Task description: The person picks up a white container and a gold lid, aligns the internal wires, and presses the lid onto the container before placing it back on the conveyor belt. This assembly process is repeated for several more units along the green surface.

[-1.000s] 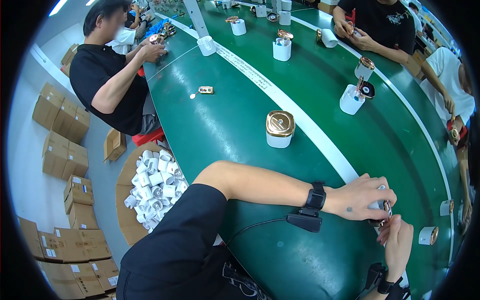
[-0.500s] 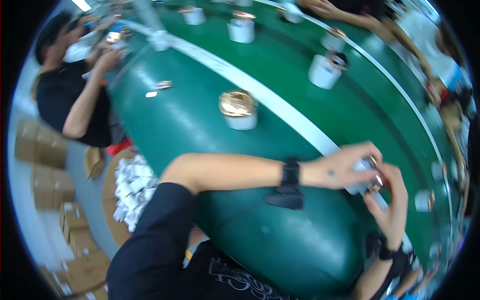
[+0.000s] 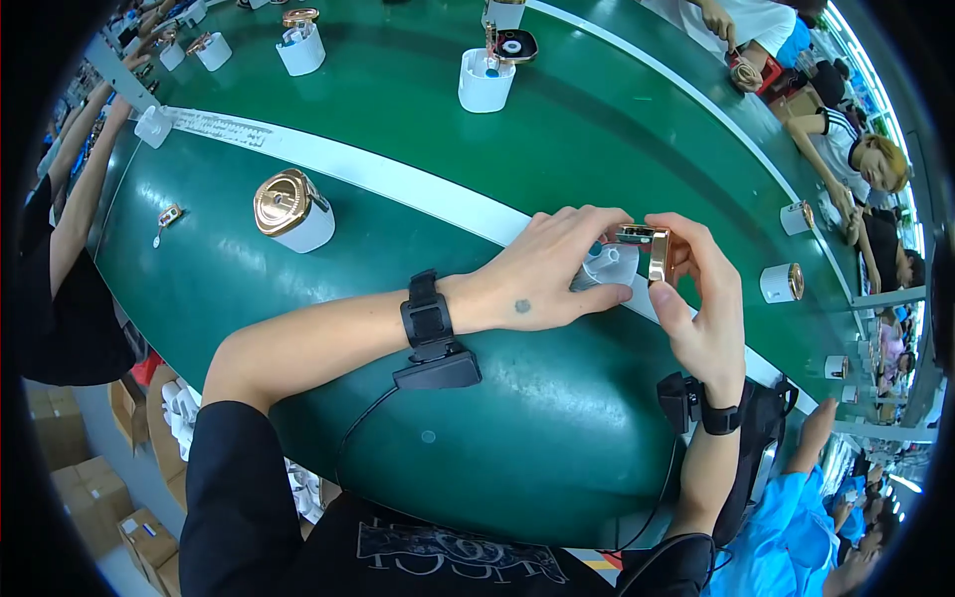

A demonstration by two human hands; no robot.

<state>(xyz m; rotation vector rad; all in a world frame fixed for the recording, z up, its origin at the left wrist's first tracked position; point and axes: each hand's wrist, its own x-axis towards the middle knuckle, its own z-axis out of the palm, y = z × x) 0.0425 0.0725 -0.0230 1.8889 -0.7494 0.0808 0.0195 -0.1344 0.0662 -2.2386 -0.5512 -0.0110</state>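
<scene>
fingers of both hands clasp white holder and gold piece | now nearer table centre than before

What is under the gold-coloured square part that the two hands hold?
Under the gold-coloured square part sits a white holder, gripped by the left hand and steadied by the right hand. Its base and the green belt below are covered by fingers.

A long green conveyor table with a white stripe down its length curves through a factory hall. Cardboard boxes stand on the grey floor at lower left; bright light falls from the far right edge.
</scene>
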